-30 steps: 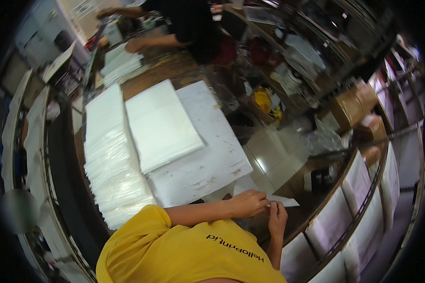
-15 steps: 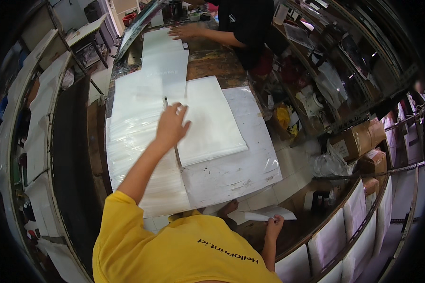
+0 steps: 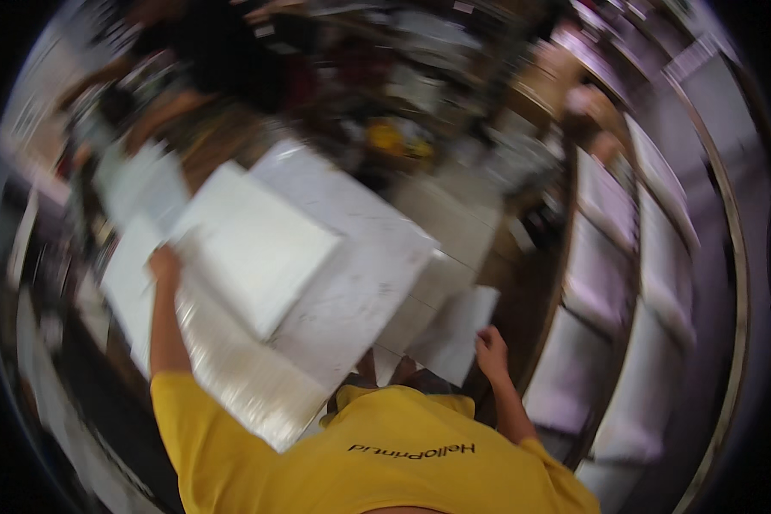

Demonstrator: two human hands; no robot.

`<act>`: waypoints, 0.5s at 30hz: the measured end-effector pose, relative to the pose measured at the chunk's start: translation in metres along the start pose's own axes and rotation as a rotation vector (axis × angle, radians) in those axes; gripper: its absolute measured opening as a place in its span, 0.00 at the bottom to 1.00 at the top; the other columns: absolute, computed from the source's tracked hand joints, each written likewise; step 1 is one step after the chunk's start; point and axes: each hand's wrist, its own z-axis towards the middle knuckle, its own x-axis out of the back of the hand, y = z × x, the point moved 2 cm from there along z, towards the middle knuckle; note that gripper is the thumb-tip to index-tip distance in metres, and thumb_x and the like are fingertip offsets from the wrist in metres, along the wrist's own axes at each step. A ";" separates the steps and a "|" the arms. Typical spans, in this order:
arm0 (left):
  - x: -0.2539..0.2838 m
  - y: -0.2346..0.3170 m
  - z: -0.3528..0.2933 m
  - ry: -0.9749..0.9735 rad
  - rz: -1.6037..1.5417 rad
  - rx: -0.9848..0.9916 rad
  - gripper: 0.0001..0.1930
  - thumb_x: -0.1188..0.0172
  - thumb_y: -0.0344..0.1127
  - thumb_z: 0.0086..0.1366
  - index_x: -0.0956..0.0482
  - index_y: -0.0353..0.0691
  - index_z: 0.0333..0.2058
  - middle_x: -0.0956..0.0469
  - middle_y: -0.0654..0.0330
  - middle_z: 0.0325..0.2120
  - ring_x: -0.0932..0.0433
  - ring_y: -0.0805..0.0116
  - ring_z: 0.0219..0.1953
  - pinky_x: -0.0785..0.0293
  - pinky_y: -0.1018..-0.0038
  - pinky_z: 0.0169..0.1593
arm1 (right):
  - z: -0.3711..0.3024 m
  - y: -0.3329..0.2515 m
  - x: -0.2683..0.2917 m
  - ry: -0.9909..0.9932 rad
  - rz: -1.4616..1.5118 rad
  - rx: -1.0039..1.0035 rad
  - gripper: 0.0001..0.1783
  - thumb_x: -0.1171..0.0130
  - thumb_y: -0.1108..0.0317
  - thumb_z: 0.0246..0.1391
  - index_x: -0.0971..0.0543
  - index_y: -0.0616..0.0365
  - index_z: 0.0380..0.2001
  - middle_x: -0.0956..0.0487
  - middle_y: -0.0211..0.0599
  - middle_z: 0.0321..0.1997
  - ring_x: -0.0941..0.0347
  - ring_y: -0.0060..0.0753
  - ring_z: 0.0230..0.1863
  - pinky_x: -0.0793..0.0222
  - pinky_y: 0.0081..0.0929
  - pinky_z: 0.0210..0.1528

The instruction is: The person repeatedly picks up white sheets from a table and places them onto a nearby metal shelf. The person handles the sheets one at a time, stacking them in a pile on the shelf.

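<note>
Right hand is closed on the right edge of a loose sheet, which hangs clear of the counter, beyond its near edge and close to the near right corner. Left hand is at the row of overlapping sheets along the counter's left edge; its fingers look curled, but blur prevents telling whether they grip anything. For sound handling, in this inspector's judgement, the loose sheet should be pinched lightly at its margin to avoid creasing, and the row touched only at an edge, so that its overlap is not dragged askew. A squared white stack lies just beside the row, partly over a scuffed white cover reaching the near right corner. Brown, stained surface shows farther off, near a co-worker in a dark top. Tiled floor lies right of the counter; beyond it stand racks with white sheets.
</note>
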 end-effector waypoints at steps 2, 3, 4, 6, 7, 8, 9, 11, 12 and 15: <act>-0.004 -0.016 0.008 0.167 -0.168 -0.103 0.10 0.49 0.36 0.66 0.21 0.38 0.36 0.20 0.49 0.34 0.20 0.47 0.38 0.24 0.55 0.42 | -0.003 -0.018 0.009 -0.040 0.001 -0.014 0.13 0.43 0.73 0.54 0.26 0.63 0.44 0.19 0.47 0.42 0.21 0.40 0.46 0.27 0.33 0.47; 0.007 -0.007 0.011 0.215 -0.283 -0.126 0.09 0.49 0.34 0.66 0.21 0.38 0.38 0.21 0.48 0.36 0.21 0.45 0.38 0.24 0.53 0.41 | -0.001 -0.021 0.014 -0.040 0.010 -0.001 0.14 0.44 0.73 0.54 0.26 0.63 0.45 0.19 0.49 0.44 0.21 0.45 0.48 0.27 0.35 0.49; 0.042 0.021 -0.004 0.428 -0.278 -0.233 0.10 0.49 0.32 0.66 0.21 0.38 0.40 0.23 0.46 0.38 0.22 0.44 0.39 0.25 0.53 0.41 | 0.002 -0.022 0.021 -0.019 -0.008 0.042 0.15 0.44 0.73 0.54 0.28 0.63 0.46 0.20 0.50 0.44 0.21 0.48 0.48 0.27 0.35 0.49; 0.128 0.078 -0.038 0.274 -0.353 -0.254 0.11 0.47 0.30 0.67 0.21 0.38 0.45 0.24 0.47 0.38 0.22 0.46 0.38 0.26 0.59 0.40 | 0.013 -0.021 0.032 0.026 0.057 0.030 0.13 0.44 0.74 0.55 0.29 0.62 0.44 0.20 0.49 0.39 0.20 0.48 0.43 0.27 0.36 0.45; 0.155 0.108 -0.054 0.320 -0.399 -0.365 0.11 0.47 0.30 0.67 0.22 0.38 0.47 0.24 0.48 0.37 0.22 0.47 0.37 0.26 0.59 0.39 | 0.020 -0.016 0.041 0.051 0.052 0.013 0.12 0.44 0.74 0.55 0.29 0.62 0.43 0.20 0.46 0.37 0.20 0.43 0.41 0.27 0.35 0.43; 0.177 0.134 -0.065 0.362 -0.445 -0.464 0.12 0.47 0.30 0.67 0.22 0.38 0.48 0.24 0.48 0.37 0.23 0.48 0.36 0.26 0.60 0.39 | 0.025 -0.013 0.051 0.067 0.045 0.004 0.11 0.43 0.74 0.55 0.28 0.61 0.42 0.20 0.44 0.35 0.20 0.39 0.38 0.27 0.33 0.42; 0.201 0.159 -0.082 0.407 -0.488 -0.553 0.13 0.46 0.30 0.67 0.22 0.39 0.49 0.24 0.49 0.37 0.23 0.48 0.35 0.26 0.60 0.38 | 0.031 -0.009 0.063 0.095 0.072 -0.008 0.10 0.42 0.74 0.54 0.27 0.61 0.40 0.21 0.40 0.33 0.22 0.33 0.36 0.28 0.30 0.40; 0.252 0.223 -0.127 0.377 -0.640 -0.668 0.16 0.45 0.28 0.66 0.23 0.40 0.52 0.25 0.50 0.34 0.24 0.49 0.31 0.27 0.62 0.36 | 0.044 0.008 0.089 0.195 0.096 0.003 0.07 0.40 0.74 0.54 0.25 0.58 0.37 0.23 0.29 0.30 0.28 0.19 0.33 0.31 0.22 0.37; 0.274 0.255 -0.148 0.363 -0.680 -0.723 0.17 0.44 0.27 0.66 0.24 0.40 0.53 0.24 0.51 0.33 0.24 0.51 0.30 0.27 0.63 0.35 | 0.050 0.026 0.105 0.222 0.104 0.000 0.06 0.42 0.76 0.55 0.25 0.58 0.36 0.25 0.26 0.29 0.29 0.17 0.33 0.32 0.20 0.38; 0.330 0.346 -0.218 0.331 -0.801 -0.939 0.23 0.43 0.22 0.62 0.25 0.42 0.56 0.26 0.50 0.30 0.26 0.54 0.25 0.28 0.65 0.31 | 0.039 0.070 0.167 0.440 0.288 -0.023 0.05 0.40 0.75 0.55 0.24 0.55 0.36 0.27 0.19 0.28 0.35 0.12 0.30 0.38 0.15 0.33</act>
